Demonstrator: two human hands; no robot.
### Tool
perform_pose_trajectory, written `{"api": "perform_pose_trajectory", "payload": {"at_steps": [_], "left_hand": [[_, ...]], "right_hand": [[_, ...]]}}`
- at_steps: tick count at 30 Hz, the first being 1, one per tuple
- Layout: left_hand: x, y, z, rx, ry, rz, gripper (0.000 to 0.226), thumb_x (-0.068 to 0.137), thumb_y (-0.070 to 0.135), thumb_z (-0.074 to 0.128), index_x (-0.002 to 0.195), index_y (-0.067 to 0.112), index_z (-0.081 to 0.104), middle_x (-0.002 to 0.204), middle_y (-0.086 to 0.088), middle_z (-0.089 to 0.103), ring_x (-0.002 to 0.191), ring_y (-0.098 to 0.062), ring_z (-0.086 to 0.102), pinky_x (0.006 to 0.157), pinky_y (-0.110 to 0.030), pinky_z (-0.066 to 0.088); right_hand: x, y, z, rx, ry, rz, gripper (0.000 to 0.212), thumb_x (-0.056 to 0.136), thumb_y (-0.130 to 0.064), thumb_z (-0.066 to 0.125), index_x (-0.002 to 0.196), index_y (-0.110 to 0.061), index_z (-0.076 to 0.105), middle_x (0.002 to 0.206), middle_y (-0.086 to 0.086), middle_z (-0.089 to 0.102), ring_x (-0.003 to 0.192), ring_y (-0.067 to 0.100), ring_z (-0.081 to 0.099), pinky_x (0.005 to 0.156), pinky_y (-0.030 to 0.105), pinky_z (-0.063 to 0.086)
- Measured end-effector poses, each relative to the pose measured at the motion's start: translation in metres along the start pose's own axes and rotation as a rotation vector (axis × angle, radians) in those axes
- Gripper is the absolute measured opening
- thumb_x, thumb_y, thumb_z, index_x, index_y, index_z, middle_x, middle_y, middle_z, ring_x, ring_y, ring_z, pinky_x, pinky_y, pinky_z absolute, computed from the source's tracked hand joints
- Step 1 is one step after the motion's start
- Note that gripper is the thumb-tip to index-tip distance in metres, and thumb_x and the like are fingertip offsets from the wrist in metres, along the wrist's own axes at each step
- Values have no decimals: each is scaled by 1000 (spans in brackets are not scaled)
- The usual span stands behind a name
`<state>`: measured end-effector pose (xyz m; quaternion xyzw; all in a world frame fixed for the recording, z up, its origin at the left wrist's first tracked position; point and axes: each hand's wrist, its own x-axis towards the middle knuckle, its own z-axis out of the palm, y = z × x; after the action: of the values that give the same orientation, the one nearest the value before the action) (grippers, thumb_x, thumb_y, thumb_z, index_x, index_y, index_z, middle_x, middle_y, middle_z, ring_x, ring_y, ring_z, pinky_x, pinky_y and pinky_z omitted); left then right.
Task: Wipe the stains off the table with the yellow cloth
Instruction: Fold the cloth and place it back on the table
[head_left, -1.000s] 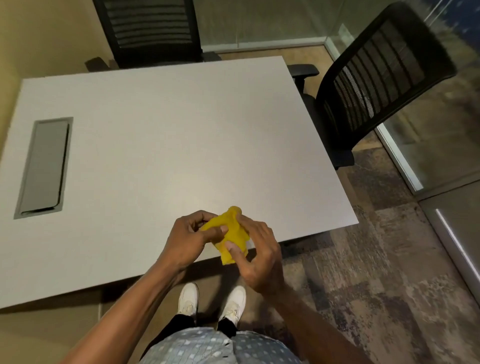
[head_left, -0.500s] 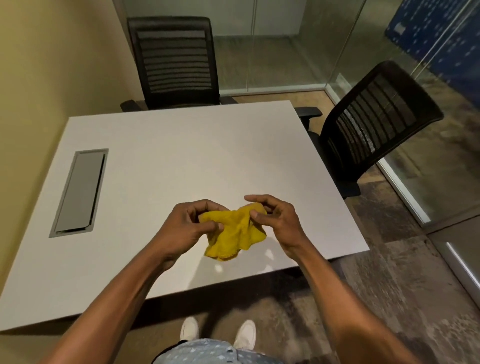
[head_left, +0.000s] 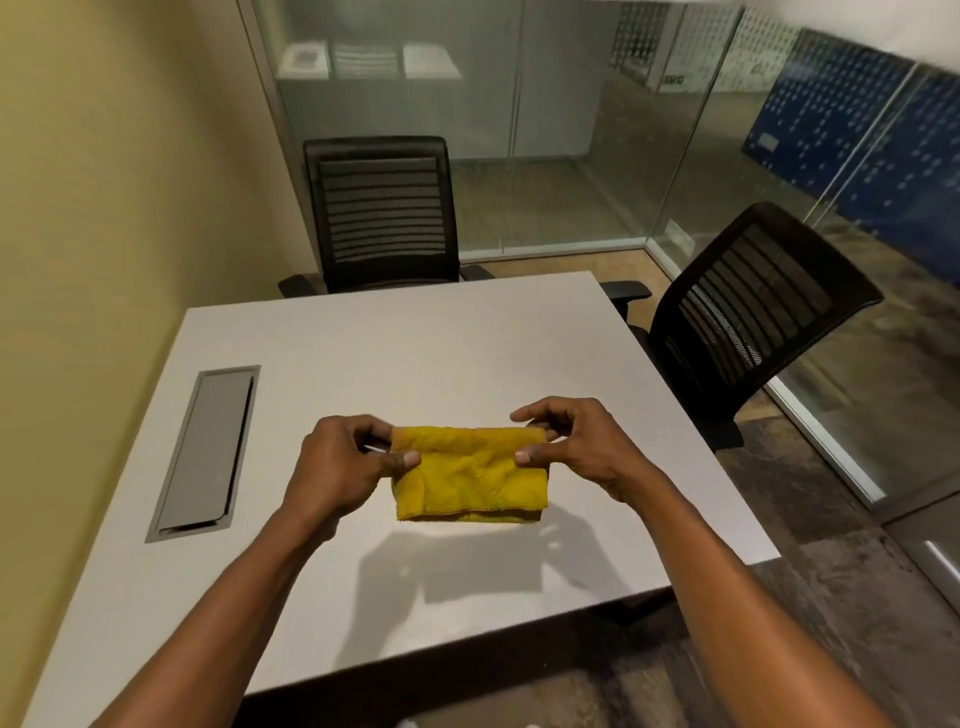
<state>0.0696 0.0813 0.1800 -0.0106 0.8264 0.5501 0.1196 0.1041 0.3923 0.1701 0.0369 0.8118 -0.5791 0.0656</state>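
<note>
The yellow cloth (head_left: 470, 475) hangs stretched into a folded rectangle above the near middle of the pale grey table (head_left: 415, 353). My left hand (head_left: 343, 467) pinches its upper left corner between thumb and fingers. My right hand (head_left: 571, 447) pinches the upper right corner the same way. The cloth is held in the air, and its shadow falls on the table below it. I cannot make out any stains on the tabletop.
A grey cable hatch (head_left: 205, 449) is set into the table's left side. One black mesh chair (head_left: 382, 213) stands at the far edge, another (head_left: 748, 317) at the right. A yellow wall runs along the left, glass partitions behind and to the right.
The cloth was bunched between my hands near the table's front edge. My hands have drawn apart and spread it into a flat rectangle over the table. My view has tilted upward.
</note>
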Motion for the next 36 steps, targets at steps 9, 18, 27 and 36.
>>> {"api": "perform_pose_trajectory", "payload": {"at_steps": [9,18,27,36], "left_hand": [[12,-11,-48,-344,51,-162,13,85,7,89,90,4,78,82,-12,84,75,-25,80,60,-29,64],[18,-24,-53,-395,157,-210,31,78,0,94,93,7,68,89,-16,76,77,-30,76,62,-32,63],[30,-19,-21,-330,234,-170,30,70,5,101,75,8,71,78,-13,76,77,-33,76,79,-50,68],[27,2,10,-333,228,-114,27,70,22,103,85,13,83,83,-9,84,86,-26,84,90,-46,67]], "right_hand": [[4,-14,65,173,229,-125,36,71,-19,98,94,-18,70,101,2,75,82,17,71,74,32,64],[3,-22,98,2,319,-44,15,82,-16,89,91,-27,84,105,-7,77,103,9,72,92,43,64],[-10,-31,147,-332,242,-444,58,70,-76,82,107,-31,76,122,-14,63,120,5,61,92,25,54],[15,-19,121,-139,244,-402,8,91,-20,76,96,-26,80,94,-10,74,87,11,72,76,33,59]]}}
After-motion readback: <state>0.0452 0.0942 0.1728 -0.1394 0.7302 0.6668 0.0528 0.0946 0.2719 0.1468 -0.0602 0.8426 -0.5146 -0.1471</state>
